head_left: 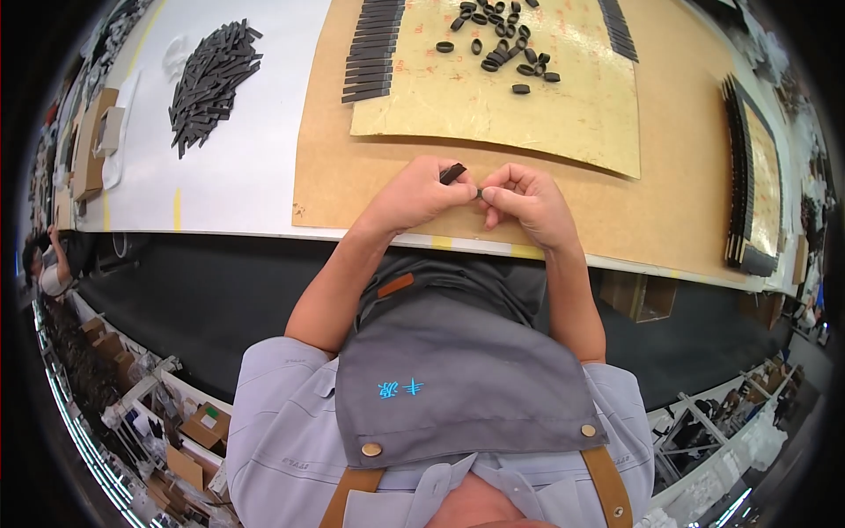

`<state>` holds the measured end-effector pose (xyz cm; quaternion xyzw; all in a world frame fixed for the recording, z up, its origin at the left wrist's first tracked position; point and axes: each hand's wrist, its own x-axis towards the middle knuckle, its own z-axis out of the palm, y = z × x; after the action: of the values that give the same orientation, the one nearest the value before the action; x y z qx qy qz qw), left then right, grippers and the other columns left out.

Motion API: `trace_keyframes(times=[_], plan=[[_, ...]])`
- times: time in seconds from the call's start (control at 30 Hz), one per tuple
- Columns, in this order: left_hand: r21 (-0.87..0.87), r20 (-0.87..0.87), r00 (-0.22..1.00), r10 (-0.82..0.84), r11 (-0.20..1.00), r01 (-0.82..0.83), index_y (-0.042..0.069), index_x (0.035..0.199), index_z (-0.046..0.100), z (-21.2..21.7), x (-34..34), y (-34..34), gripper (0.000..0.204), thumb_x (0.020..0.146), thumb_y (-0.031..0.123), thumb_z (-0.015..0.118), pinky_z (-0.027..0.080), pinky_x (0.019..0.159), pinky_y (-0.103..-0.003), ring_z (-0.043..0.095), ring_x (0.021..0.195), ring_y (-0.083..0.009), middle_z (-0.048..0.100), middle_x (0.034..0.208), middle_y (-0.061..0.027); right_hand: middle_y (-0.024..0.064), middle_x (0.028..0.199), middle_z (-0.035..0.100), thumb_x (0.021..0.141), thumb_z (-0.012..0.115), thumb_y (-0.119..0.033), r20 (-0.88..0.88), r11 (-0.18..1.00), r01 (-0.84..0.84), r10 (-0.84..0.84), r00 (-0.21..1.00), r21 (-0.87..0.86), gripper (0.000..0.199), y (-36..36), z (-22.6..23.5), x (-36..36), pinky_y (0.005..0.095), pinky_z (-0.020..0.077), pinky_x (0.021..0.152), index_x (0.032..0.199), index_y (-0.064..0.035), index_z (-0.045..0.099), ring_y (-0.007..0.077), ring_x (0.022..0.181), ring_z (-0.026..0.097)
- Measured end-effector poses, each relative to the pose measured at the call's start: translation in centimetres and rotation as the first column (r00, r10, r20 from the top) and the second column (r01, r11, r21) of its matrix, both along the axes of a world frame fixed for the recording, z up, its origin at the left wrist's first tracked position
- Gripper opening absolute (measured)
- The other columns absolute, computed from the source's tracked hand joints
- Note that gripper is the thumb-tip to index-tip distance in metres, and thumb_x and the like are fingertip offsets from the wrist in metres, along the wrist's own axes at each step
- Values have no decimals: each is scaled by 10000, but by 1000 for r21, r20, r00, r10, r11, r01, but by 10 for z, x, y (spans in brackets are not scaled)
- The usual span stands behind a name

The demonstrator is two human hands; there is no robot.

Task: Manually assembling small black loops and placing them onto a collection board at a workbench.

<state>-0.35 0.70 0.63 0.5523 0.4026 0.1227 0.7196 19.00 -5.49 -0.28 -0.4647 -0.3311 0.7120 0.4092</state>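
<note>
over brown bd (pixel 327 180), l grip (pixel 412 195) round blk strip (pixel 452 173), r grip (pixel 528 204) pinch-tight

Black strip (pixel 453 173), black loops (pixel 489 65), red-marked yellow board (pixel 422 114), grey apron (pixel 475 374)

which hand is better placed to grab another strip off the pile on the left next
Probably the left hand: it lies nearer the black strip pile, with the right hand farther across. It holds a black strip, though, so may need freeing first.
</note>
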Motion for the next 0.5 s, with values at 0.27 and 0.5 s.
trace_keyframes(times=[0.27,0.5], plan=[[38,-24,998,65,997,-64,91,765,611,1,3,-6,152,812,233,642,302,451,-187,373,515,-3,456,610,88,137,914,638,865,548,18,-140,999,25,-19,990,40,168,-13,-3,14,298,522,806,1032,41,555,198,882,644],[22,-23,995,100,995,-100,19,701,592,4,4,-4,173,759,177,627,328,527,-227,405,595,-42,484,627,49,145,921,641,873,572,-16,-180,1000,2,-1,984,6,145,-7,-4,19,315,545,785,1007,41,577,221,856,660]])
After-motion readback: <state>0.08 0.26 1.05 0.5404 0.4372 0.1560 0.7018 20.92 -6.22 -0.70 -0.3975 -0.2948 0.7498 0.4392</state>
